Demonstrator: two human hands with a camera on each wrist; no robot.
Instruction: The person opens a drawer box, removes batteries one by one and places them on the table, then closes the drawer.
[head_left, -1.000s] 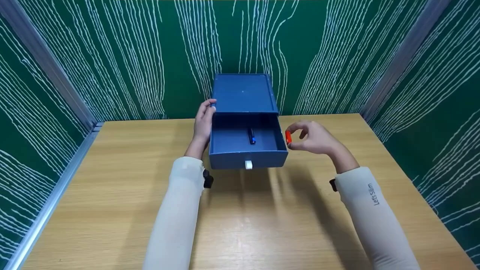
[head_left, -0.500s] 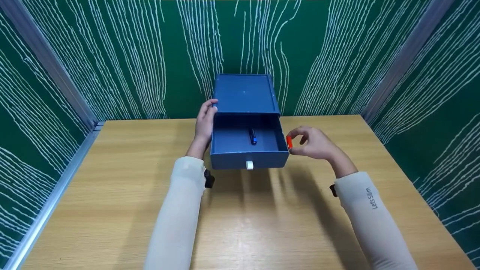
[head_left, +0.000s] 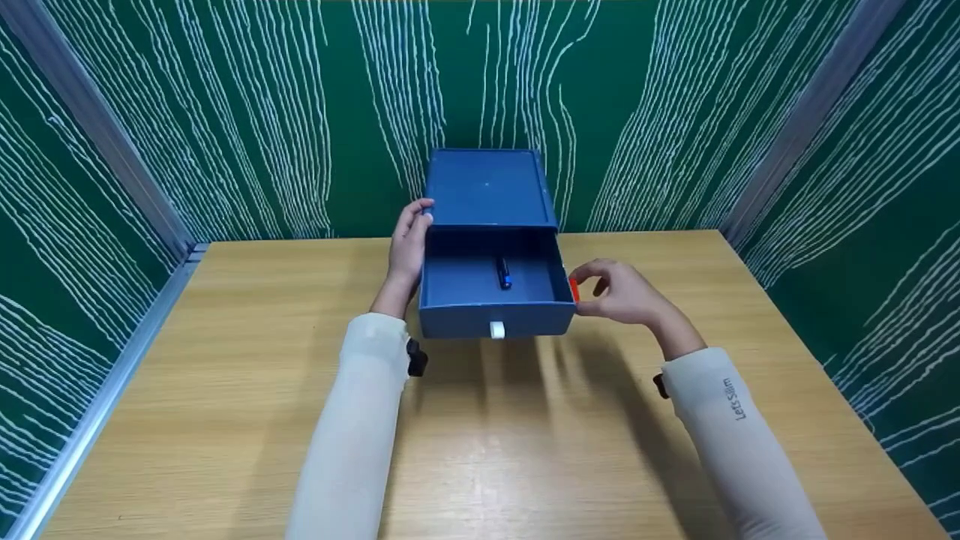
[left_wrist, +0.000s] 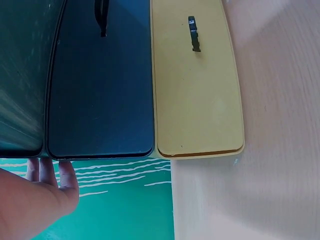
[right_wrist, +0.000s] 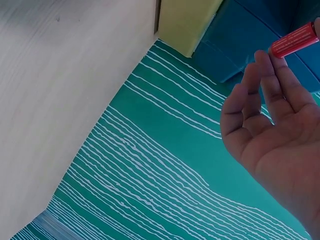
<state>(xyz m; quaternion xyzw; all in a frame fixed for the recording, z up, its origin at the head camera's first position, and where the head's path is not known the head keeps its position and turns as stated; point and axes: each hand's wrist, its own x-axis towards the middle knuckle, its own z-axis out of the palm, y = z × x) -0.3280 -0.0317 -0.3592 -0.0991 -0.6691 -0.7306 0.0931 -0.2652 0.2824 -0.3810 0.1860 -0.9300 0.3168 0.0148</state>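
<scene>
The right hand pinched a red cylinder beside the open drawer, lower in the head view than a second earlier; the left hand, fingers extended, stayed against the blue cabinet. Between them lay a dark stick.

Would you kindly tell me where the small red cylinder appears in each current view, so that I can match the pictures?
Head: the small red cylinder is just right of centre, pinched in the right hand, by the right side of the open drawer.
Left wrist: not in the picture.
Right wrist: the small red cylinder is at upper right, by the edge.
Shared landmark: the green wall with white wavy lines.
</scene>
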